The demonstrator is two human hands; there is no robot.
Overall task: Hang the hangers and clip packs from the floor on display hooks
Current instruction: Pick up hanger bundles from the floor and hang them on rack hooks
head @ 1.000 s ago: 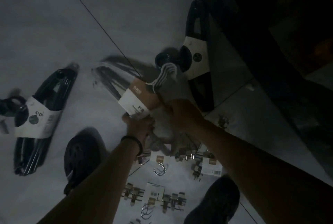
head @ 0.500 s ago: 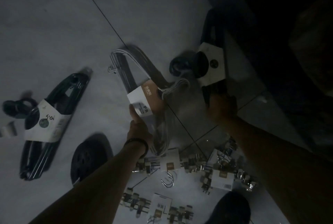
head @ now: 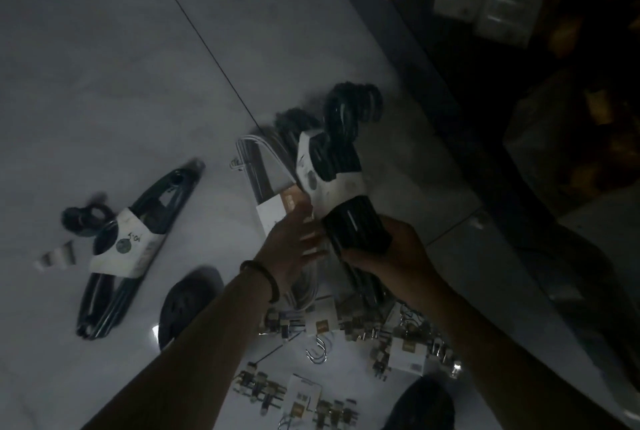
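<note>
A pale tiled floor (head: 104, 66) fills the dim scene, crossed by a dark grout line (head: 207, 48) running from far left to near right. At the left a banded black hanger bundle (head: 138, 232) lies flat, with wide bare tile beyond it on the far side. A dark shoe (head: 188, 305) stands nearer. In the middle a white hanger pack (head: 270, 215) rests on the floor; the left hand (head: 294, 249) lies on its label, fingers stretched out rather than curled. Just right, the right hand (head: 394, 256) grips the lower end of a second black hanger bundle (head: 341, 183), lifted and tilted with its hooks toward the far side. Clip packs (head: 322, 322) crowd the near floor between the forearms. A dark shelf unit (head: 460, 90) closes off the right edge.
</note>
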